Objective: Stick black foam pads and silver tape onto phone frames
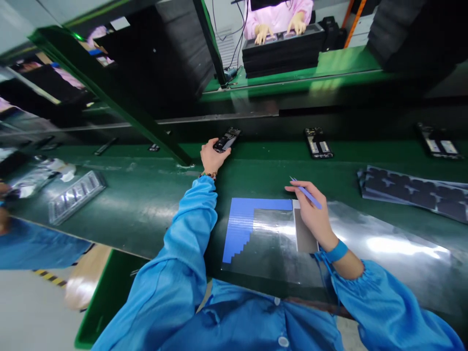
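At the far side of the green bench, my left hand [212, 157] is closed around the lower end of an opened phone body [228, 140], its inner parts facing up. My right hand [311, 209] pinches a pair of purple tweezers [309, 195], their tips pointing up and to the left. Below that hand lies a clear sheet bearing blue adhesive strips [238, 226], cut in steps along one edge. A grey-brown rectangular piece [304, 233] with a white top edge lies partly under my right hand.
More opened phone bodies [319, 143] lie along the back strip. Sheets of dark die-cut pieces [417, 190] are at the right, a clear blister tray [77, 196] at the left. A green post [109, 97] slants to the bench. Across it, a person in pink works over stacked black trays [281, 54].
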A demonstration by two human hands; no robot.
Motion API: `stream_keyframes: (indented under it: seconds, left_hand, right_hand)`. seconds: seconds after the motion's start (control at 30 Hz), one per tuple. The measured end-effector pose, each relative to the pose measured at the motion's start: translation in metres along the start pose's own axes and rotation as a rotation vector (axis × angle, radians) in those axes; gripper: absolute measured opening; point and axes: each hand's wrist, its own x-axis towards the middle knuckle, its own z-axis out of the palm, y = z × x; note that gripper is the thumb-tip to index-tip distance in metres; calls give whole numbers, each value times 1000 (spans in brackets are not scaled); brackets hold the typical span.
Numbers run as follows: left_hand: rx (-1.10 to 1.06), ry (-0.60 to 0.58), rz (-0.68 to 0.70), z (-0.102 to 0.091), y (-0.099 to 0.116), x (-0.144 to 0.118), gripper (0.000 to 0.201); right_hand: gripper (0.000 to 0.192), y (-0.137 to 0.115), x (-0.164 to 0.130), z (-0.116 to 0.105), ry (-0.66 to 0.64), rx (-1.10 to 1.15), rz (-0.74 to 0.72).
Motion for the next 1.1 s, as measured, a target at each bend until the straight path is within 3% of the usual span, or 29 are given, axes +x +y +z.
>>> stream_keyframes:
  seconds: [0.13,0.27,0.43,0.6,0.77,1.1]
  left_hand:
    - [-107,-4,165,-15,32,-52,68]
    - [-422,-108,456,-34,68,-124,67]
    - [-596,-210,565,-49,105,-184,66]
    - [-646,-295,605,-46,116,-205,70]
    - [-638,-344,561,-50,118,-216,70]
    - [-612,-206,667,-59,122,-223,73]
  right_hand:
    - [36,-3,-2,3,33,112,17]
    - [43,-2,-2,4,61,270,96]
    - [51,0,-2,3,85,487,133]
    - [66,-10,-5,4,-16,525,218]
    - [67,-15,-7,3,-75,511,230]
    - [76,-30,-24,4,-215,527,212]
